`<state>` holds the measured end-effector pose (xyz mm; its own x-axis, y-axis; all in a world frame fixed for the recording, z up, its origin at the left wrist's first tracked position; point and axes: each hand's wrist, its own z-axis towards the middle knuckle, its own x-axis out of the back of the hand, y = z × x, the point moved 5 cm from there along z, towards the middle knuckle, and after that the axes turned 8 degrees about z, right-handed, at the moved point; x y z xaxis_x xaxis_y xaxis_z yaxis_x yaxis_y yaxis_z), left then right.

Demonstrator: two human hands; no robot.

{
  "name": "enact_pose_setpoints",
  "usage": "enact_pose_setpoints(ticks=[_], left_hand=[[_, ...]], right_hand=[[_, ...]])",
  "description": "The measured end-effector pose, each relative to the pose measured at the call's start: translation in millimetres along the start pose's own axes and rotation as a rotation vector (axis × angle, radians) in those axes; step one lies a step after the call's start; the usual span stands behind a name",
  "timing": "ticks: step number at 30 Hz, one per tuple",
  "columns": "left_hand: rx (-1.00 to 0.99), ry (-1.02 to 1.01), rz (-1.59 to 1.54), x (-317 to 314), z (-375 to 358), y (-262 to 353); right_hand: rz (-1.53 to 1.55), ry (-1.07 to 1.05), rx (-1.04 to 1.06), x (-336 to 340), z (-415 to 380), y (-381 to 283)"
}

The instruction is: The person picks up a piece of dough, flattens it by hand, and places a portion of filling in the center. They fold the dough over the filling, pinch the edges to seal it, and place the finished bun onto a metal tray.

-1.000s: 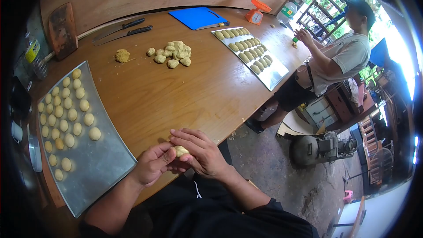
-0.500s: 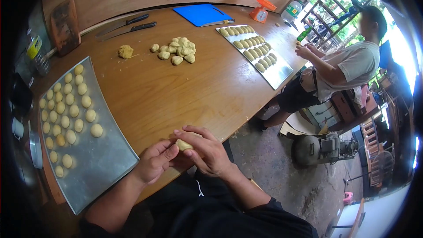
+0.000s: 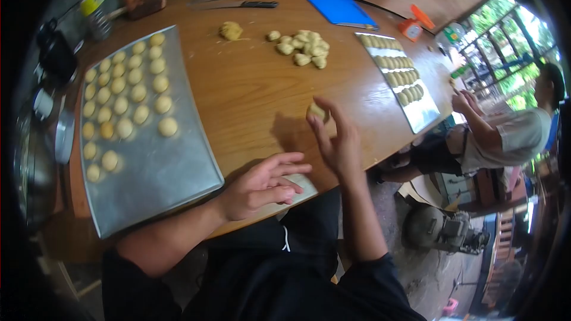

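My right hand (image 3: 340,141) is raised over the wooden table and pinches a small dough piece (image 3: 317,112) between thumb and fingers. My left hand (image 3: 262,185) holds nothing, its fingers stretched out and apart above the table's near edge. Beneath its fingertips lies a pale flat piece (image 3: 304,186), partly covered, whose kind I cannot make out. To the left, a metal tray (image 3: 172,172) bears rows of round dough balls (image 3: 138,93). Farther back sit a heap of dough lumps (image 3: 306,44) and a crumbly yellowish mound (image 3: 231,30).
Another metal tray (image 3: 423,117) with rows of oval dough pieces stands at the right. Two knives (image 3: 260,5), a blue cutting board (image 3: 336,9) and an orange scale (image 3: 411,28) are at the back. A co-worker (image 3: 511,134) stands at the table's far right.
My hands have come apart. The right hand has moved up and forward with the dough piece, while the left has opened. The view has shifted, so the table appears farther right and higher.
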<state>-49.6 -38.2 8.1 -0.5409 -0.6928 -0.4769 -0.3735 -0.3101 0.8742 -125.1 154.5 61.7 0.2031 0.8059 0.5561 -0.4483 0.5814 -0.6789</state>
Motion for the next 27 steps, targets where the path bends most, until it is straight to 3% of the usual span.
enact_pose_setpoints(ticks=[1,3,4,5,7,9,11,13,15,17,19,23,24,25,27], left_hand=[[0.004,-0.062,0.056,-3.0,1.0,2.2],[0.009,-0.123,0.116,-5.6,-0.8,0.6],[0.032,-0.171,0.128,-3.9,0.2,-2.0],[0.052,-0.219,0.141,-2.0,1.1,-1.5],[0.029,-0.192,0.144,0.2,0.3,-1.0],[0.069,-0.246,0.137,-2.4,2.2,-6.9],[0.076,-0.263,0.113,-2.5,1.9,-9.4],[0.066,-0.23,0.105,-3.7,2.6,-5.7],[0.093,-0.264,0.121,-5.2,3.1,-5.1],[0.115,-0.227,0.137,-3.6,1.5,-4.2],[0.078,-0.25,0.151,-2.9,4.3,-0.4],[0.171,-0.255,0.154,-0.7,4.3,-1.9],[0.163,-0.249,0.143,-0.4,4.0,0.4],[0.164,-0.243,0.123,-0.2,2.6,0.3],[0.16,-0.25,0.118,-0.5,0.9,-3.3]], right_hand=[[0.019,-0.02,0.002,-8.2,17.0,10.6],[-0.229,-0.272,0.23,-34.6,33.6,19.6],[-0.31,-0.387,0.248,-41.9,31.8,20.2],[-0.307,-0.384,0.258,-36.3,31.9,21.5],[-0.11,-0.367,-0.063,-13.1,35.7,43.7],[-0.073,-0.367,-0.129,-18.7,40.7,46.8],[-0.07,-0.307,0.005,-59.7,36.0,31.8],[-0.112,-0.301,0.268,-101.2,41.9,23.5],[-0.068,-0.392,0.273,-115.9,38.3,24.8],[-0.045,-0.371,0.293,-96.1,14.4,17.9],[-0.066,-0.485,0.258,-73.4,5.3,17.9],[-0.164,-0.279,0.172,-96.1,49.2,30.1],[-0.036,-0.416,0.171,-109.1,52.7,21.6],[-0.052,-0.393,0.295,-118.4,38.2,9.4],[0.023,-0.468,0.318,-111.2,10.8,2.4]])
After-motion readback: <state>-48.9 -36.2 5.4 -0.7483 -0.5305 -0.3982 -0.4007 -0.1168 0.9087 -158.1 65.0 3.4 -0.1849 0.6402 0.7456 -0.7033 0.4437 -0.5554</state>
